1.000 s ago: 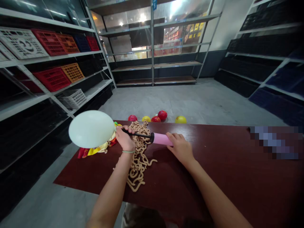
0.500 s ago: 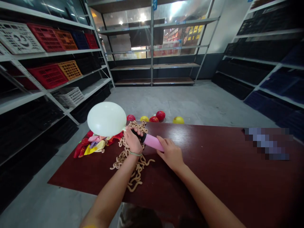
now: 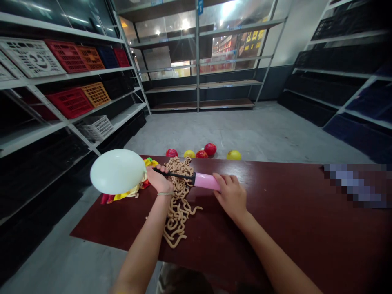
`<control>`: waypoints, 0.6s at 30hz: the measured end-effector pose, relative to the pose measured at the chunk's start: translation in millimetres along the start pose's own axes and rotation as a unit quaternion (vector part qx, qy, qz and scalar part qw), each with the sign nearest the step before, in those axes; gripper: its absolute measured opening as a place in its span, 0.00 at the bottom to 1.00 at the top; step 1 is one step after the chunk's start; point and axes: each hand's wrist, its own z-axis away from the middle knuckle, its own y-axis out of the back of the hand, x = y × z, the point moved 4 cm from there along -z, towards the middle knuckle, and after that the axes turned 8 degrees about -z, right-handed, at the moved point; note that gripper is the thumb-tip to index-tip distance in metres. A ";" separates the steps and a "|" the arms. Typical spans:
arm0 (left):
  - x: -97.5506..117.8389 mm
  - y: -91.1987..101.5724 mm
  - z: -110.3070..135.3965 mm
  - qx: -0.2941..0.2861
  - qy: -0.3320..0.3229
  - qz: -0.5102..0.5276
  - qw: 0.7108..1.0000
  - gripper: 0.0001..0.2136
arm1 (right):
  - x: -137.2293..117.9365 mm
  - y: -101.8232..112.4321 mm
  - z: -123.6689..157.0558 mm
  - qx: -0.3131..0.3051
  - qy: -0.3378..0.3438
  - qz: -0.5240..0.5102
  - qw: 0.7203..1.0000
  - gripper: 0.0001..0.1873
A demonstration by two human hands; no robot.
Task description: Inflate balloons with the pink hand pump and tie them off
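My left hand (image 3: 161, 179) is closed round the black front end of a hand pump and the neck of a pale, inflated balloon (image 3: 117, 171), which sticks out to the left over the table's corner. My right hand (image 3: 231, 194) grips the pink barrel of the pump (image 3: 206, 181), drawn back so the thin black rod shows between my hands. Under the pump lies a heap of tan chain-like cord (image 3: 177, 200) on the dark red table (image 3: 290, 220).
Flat, uninflated balloons in red and yellow (image 3: 128, 191) lie beneath the pale balloon. Several small inflated red and yellow balloons (image 3: 210, 149) sit on the grey floor beyond the table. Shelving with plastic crates (image 3: 70, 102) lines the left; dark shelves line the right.
Half a second ago the pump was pushed together with my hands close. Now my right hand has pulled the pink barrel back to the right, exposing the rod. The balloon sits further left.
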 end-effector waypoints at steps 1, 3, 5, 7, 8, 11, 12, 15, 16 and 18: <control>-4.7 -2.8 7.5 -0.012 0.006 -0.007 1.000 0.12 | -8.0 -1.0 1.9 -0.009 0.003 -0.007 1.000 0.29; -14.7 -9.5 24.4 -0.044 0.024 -0.024 0.998 0.11 | -20.1 -4.3 4.6 -0.030 0.012 -0.025 0.999 0.31; -22.8 -14.8 37.9 -0.067 0.038 -0.033 0.996 0.10 | -25.0 -8.5 5.2 -0.049 0.026 -0.040 0.998 0.32; -26.3 -18.0 43.0 -0.087 0.041 -0.044 0.994 0.10 | -22.4 -12.4 3.9 -0.064 0.040 -0.043 0.996 0.32; -25.9 -18.5 42.0 -0.092 0.040 -0.048 0.994 0.10 | -18.9 -13.6 2.6 -0.069 0.044 -0.040 0.996 0.32; -16.6 -15.3 28.0 -0.078 0.025 -0.045 0.996 0.09 | -2.4 -12.4 -2.3 -0.065 0.044 -0.018 0.997 0.30; -11.6 -13.1 21.4 -0.066 0.019 -0.040 0.997 0.08 | 4.0 -10.5 -3.9 -0.057 0.042 -0.009 0.997 0.28; 4.0 -5.2 1.6 -0.036 -0.006 -0.028 0.999 0.10 | 22.0 -3.1 -7.5 -0.023 0.023 0.010 0.999 0.26; 7.9 -2.3 -4.0 -0.027 -0.013 -0.025 0.999 0.11 | 25.9 -1.2 -8.1 -0.012 0.017 0.011 1.000 0.25; 12.0 3.4 -11.6 -0.008 -0.026 -0.019 0.999 0.11 | 28.0 1.0 -8.1 0.002 0.008 0.004 1.000 0.26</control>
